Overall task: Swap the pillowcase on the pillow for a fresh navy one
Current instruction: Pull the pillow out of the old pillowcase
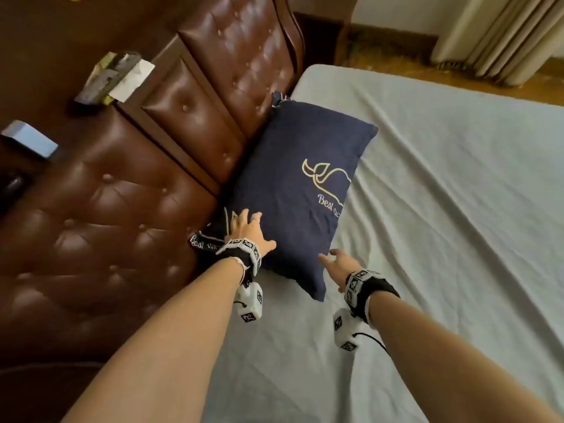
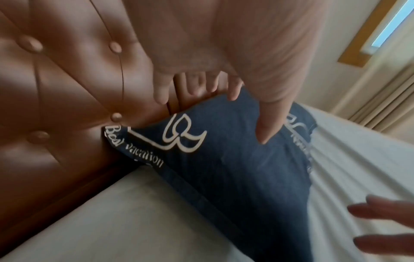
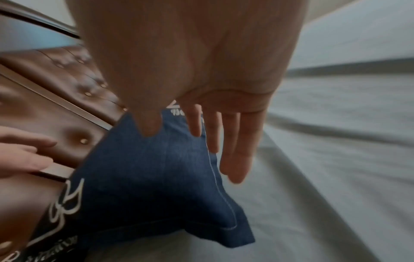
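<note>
A pillow in a navy pillowcase with a pale yellow line logo and white lettering lies on the bed against the headboard. My left hand hovers with straight, spread fingers over the pillow's near left corner; I cannot tell whether it touches. My right hand is open with fingers spread, just off the pillow's near right edge, above the sheet. A folded navy flap with lettering sticks out by the headboard under my left wrist.
A brown tufted leather headboard runs along the left. The pale grey sheet covers the mattress to the right and front. A nightstand with papers stands behind the headboard. Curtains hang at the far right.
</note>
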